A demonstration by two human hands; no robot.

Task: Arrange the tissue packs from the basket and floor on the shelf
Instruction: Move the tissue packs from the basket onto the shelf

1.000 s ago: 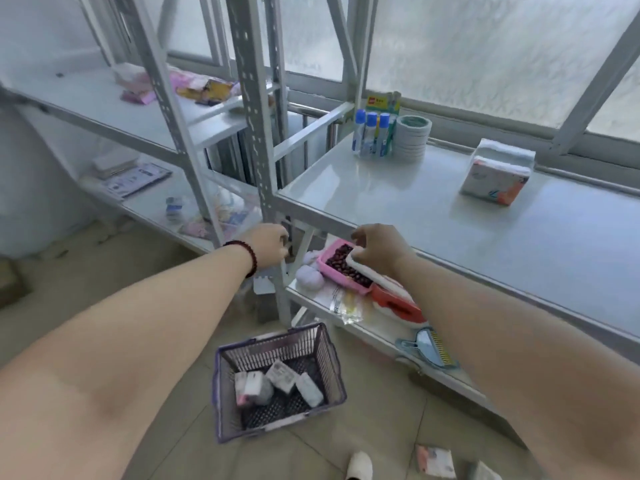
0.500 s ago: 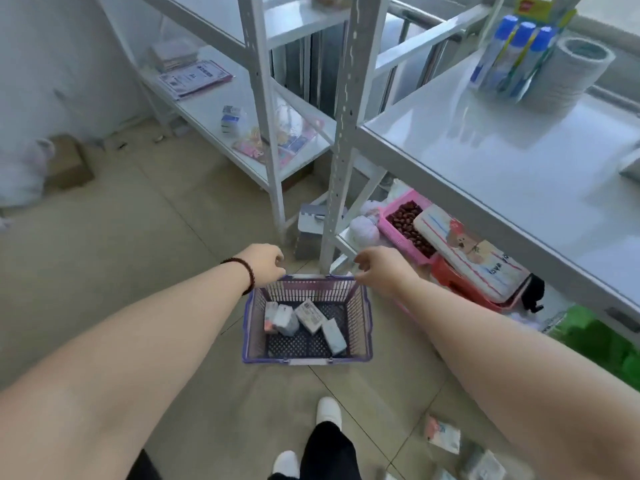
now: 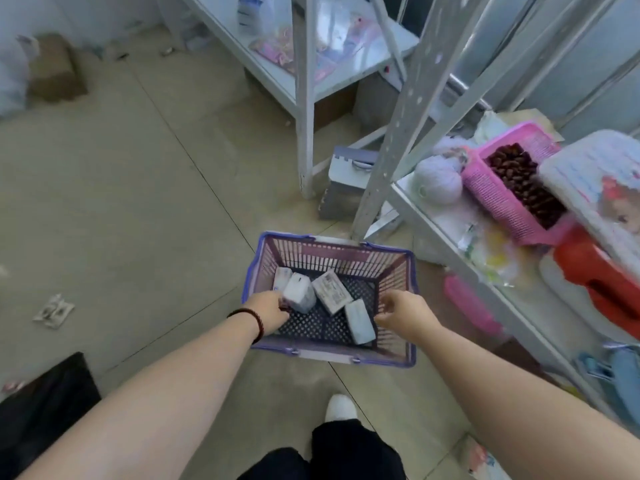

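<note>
Tissue packs (image 3: 332, 293) — six; basket (image 3: 332, 244) — one

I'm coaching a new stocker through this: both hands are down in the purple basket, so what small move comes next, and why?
Probably close the left hand around the tissue pack it touches and lift it out. The right hand hovers open beside another pack, and neither hand has a grip yet.

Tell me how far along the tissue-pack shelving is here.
Nothing shelved is visible now. Both hands reach into the purple basket: left hand touches a tissue pack, right hand nears another pack. About four packs remain in the basket, plus a floor pack.
</note>
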